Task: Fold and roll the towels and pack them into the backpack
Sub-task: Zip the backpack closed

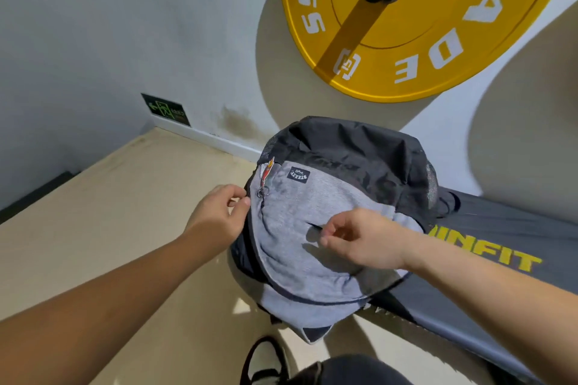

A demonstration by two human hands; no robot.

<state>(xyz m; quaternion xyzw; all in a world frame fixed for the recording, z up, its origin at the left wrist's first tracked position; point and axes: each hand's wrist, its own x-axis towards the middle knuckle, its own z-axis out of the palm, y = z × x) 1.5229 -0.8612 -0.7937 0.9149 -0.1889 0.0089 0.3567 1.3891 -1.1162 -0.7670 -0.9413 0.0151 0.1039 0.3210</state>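
A grey and black backpack (316, 206) lies on the end of a dark bench, its grey front panel facing up and bulging. My left hand (215, 212) pinches the bag's left edge just below a small metal zipper pull with a coloured charm (266, 178). My right hand (359, 239) hovers over the middle of the grey panel, its fingers curled and pinching a thin dark zipper tab (314, 226). No towel is visible; the bag's inside is hidden.
The dark padded bench (506, 237) with yellow lettering runs off to the right. A big yellow weight plate (406, 19) hangs on the wall above the bag. Beige floor (109, 212) spreads left. My shoe (266, 362) and knee are at the bottom.
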